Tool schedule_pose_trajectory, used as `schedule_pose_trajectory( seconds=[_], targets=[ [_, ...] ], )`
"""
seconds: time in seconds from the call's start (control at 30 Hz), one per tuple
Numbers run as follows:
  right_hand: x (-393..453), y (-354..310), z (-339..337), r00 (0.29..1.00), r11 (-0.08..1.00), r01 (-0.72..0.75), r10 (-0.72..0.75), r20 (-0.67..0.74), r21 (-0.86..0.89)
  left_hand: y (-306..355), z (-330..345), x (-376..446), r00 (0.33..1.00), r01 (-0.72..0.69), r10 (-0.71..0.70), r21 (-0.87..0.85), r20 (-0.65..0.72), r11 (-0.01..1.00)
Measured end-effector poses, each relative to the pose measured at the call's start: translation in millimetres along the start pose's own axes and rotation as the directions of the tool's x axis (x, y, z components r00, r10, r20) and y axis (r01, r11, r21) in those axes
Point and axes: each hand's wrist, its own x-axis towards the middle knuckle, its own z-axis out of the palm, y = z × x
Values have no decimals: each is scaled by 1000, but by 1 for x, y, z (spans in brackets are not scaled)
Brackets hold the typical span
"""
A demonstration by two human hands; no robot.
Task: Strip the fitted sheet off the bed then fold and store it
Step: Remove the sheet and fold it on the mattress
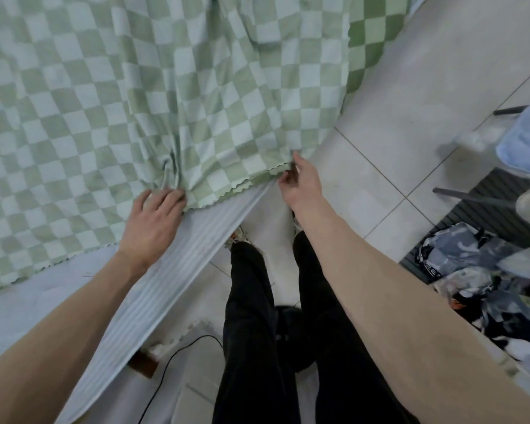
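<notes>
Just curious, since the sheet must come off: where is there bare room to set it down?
Bare mattress below the checked sheet edge; open floor tiles right of the bed. Crowded: the clothes pile at right.

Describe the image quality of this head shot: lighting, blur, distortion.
Head view: soft, even light, no glare; faint shadow under the checked sheet hem. Wide-angle bending curves the floor tile lines and stretches both forearms. Right hand fingertips slightly motion-blurred; left hand sharper. The blue cloth at the right edge is soft.
</notes>
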Motion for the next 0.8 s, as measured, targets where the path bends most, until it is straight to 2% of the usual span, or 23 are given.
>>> schedule_pose_trajectory(
  seconds=[0.1,0.23,0.3,0.4,0.43,0.5,0.57,0.63,0.73,0.8],
  targets=[
    [-4,4,6,996,991,71,-77,-54,-113,-42,-2,-14,998,-2,-1,62,55,998],
    [-14,9,4,983,958,156,-175,-60,-240,-109,-14,-29,979,93,-128,212,156,973],
    [-20,12,1,979,943,173,-197,-58,-284,-141,-21,-35,940,182,-253,288,230,940],
    [-26,16,-2,974,921,178,-214,-69,-345,-166,-33,-33,835,315,-444,379,325,870],
    [-27,17,-2,970,902,188,-233,-71,-389,-164,-35,-29,808,365,-488,370,331,854],
    [-26,20,-1,954,833,222,-294,-64,-506,-140,-40,-18,783,506,-555,232,279,831],
    [-25,23,2,934,761,260,-355,-45,-595,-95,-45,-3,827,532,-533,54,182,845],
    [-23,22,5,909,723,281,-412,-67,-631,-43,-49,20,919,394,-390,-66,55,917],
    [-17,11,6,909,786,258,-394,-134,-562,15,-46,69,982,173,-184,-194,-42,966],
    [-14,-1,8,920,824,237,-361,-154,-516,33,-42,98,985,157,-167,-203,-34,966]
  ],
)
